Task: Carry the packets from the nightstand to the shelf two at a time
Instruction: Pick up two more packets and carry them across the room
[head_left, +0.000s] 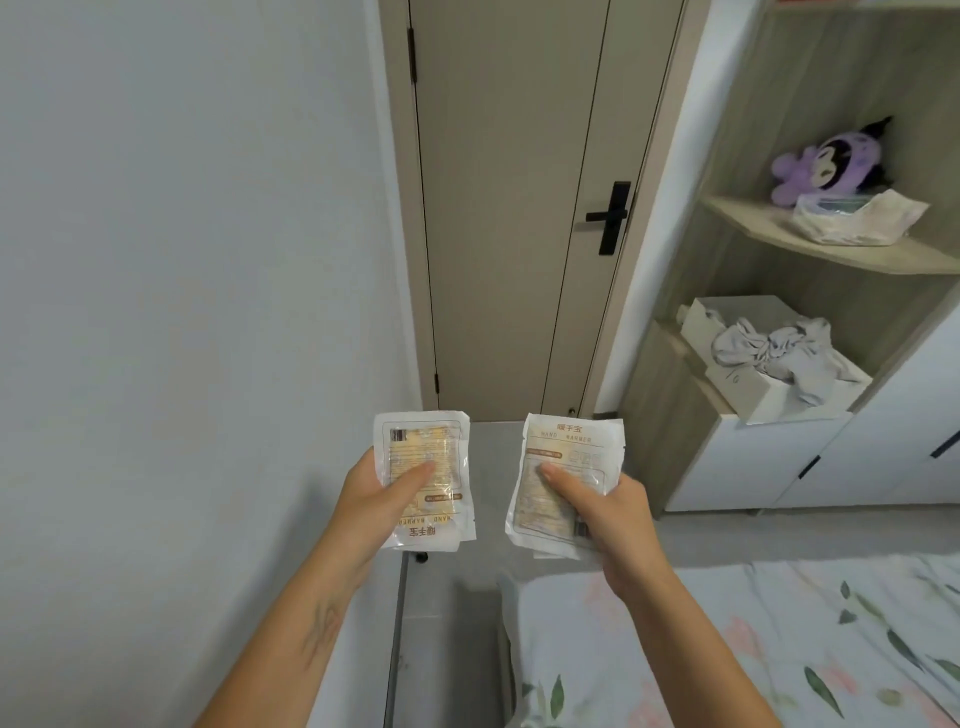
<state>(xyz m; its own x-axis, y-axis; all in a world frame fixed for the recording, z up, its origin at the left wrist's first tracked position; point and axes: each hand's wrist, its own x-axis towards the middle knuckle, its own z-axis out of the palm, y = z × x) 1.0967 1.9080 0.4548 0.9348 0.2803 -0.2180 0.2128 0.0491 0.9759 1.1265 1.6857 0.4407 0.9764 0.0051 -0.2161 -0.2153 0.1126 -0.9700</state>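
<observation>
My left hand (382, 499) grips a white hand-warmer packet (441, 447), thumb on its face, with the print upside down. My right hand (605, 506) grips a second white packet (571, 447) the same way, its print upright. Both packets are held out in front of me above the grey floor, side by side and apart. The wooden shelf (769, 231) is up at the right, with a pile of packets (857, 218) lying on it. The nightstand is out of view.
A purple plush toy (831, 161) sits behind the pile on the shelf. Below it a white box of grey cloth (774, 358) stands on a lower shelf. A closed beige door (509, 208) is straight ahead; a floral bed (753, 649) is at lower right, a wall on the left.
</observation>
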